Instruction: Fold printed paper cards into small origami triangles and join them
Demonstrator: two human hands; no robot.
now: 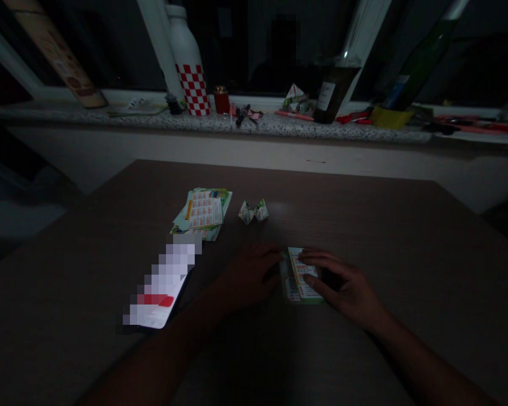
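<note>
A printed paper sheet [293, 290] with green edges and small tables of text lies on the table, one part folded over the other. My right hand [349, 285] rests on the folded part, thumb and fingers stretched out and apart. At the sheet's left edge is my left hand [254, 270], in deep shadow; its fingertips meet or nearly meet the paper, with the thumb apart. Just beyond the hands stands a small folded paper piece [253, 212] with two pointed ends. To its left is a stack of similar printed sheets [203, 211].
A phone [165, 307] with a lit, blurred screen lies left of my left forearm on the brown table [342, 208]. Along the granite windowsill [152, 119] stand a checkered bottle [190, 84], a dark cup [330, 96], a green bottle [425, 62] and small items.
</note>
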